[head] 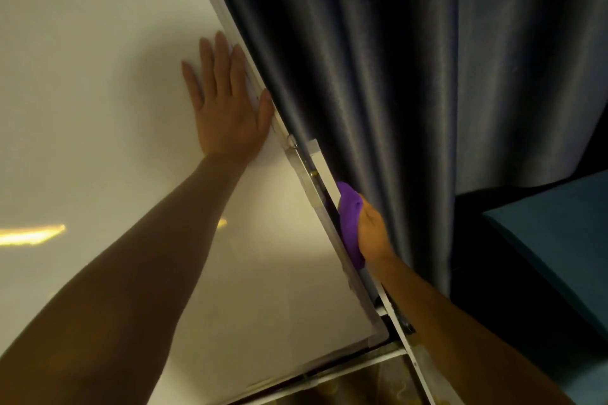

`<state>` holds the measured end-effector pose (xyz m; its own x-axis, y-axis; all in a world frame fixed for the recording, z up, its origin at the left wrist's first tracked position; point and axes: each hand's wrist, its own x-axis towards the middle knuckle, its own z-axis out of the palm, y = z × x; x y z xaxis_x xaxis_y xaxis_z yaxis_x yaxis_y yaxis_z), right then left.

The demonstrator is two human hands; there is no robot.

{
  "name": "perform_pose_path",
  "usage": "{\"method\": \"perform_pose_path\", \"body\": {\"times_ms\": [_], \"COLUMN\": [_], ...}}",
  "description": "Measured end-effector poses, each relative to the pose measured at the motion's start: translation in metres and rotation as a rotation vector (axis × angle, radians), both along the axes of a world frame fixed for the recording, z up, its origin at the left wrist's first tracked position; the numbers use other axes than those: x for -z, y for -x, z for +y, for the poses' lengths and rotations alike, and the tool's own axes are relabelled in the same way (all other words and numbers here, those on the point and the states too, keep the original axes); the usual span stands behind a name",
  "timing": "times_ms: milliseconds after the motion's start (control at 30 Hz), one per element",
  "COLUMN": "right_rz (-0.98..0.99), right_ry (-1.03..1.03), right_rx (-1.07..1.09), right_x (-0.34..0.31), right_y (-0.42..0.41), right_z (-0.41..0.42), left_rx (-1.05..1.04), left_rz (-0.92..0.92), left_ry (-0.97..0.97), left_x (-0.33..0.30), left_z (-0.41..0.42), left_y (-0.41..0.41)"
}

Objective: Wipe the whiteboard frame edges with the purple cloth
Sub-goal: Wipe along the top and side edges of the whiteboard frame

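The whiteboard (98, 92) fills the left of the head view, its metal frame edge (332, 227) running diagonally from top centre to bottom right. My left hand (227, 102) lies flat on the board with fingers spread, its thumb on the frame. My right hand (373, 230) presses the bunched purple cloth (350, 220) against the outer side of the right frame edge, about halfway between the left hand and the board's lower corner (378, 337). The fingers of that hand are hidden behind the cloth and frame.
A dark blue-grey curtain (411, 76) hangs right beside the frame and touches my right hand. A white stand rail (391, 309) runs along behind the frame. A teal surface (552, 240) lies at the right. Light reflections show on the board.
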<state>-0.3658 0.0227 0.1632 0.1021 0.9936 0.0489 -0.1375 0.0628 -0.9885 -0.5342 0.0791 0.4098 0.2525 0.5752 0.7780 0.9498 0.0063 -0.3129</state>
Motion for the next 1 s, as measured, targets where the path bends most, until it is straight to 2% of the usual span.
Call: {"method": "perform_pose_path", "body": {"times_ms": [333,567,700,800,933,1000], "right_rz": [0.003,0.021,0.168,0.235,0.169,0.258], "right_ry": [0.085,0.352,0.498,0.434,0.165,0.082], "right_rx": [0.026,-0.004,0.122,0.110,0.001,-0.003], "right_x": [0.015,0.074,0.071,0.051,-0.012,-0.036], "right_y": [-0.006,-0.027,-0.036,-0.038,-0.012,0.003], "right_z": [-0.001,-0.027,-0.023,-0.020,-0.010,-0.007], "left_rx": [0.040,0.094,0.129,0.125,0.117,0.115], "left_rz": [-0.023,-0.018,-0.048,-0.033,0.000,0.004], "left_ry": [0.040,-0.008,0.037,0.070,0.082,0.050], "left_x": [-0.004,0.002,-0.003,0.001,0.003,0.005], "left_z": [-0.011,-0.011,-0.014,-0.021,-0.021,-0.019], "left_y": [0.002,0.003,0.009,0.011,0.012,0.014]}}
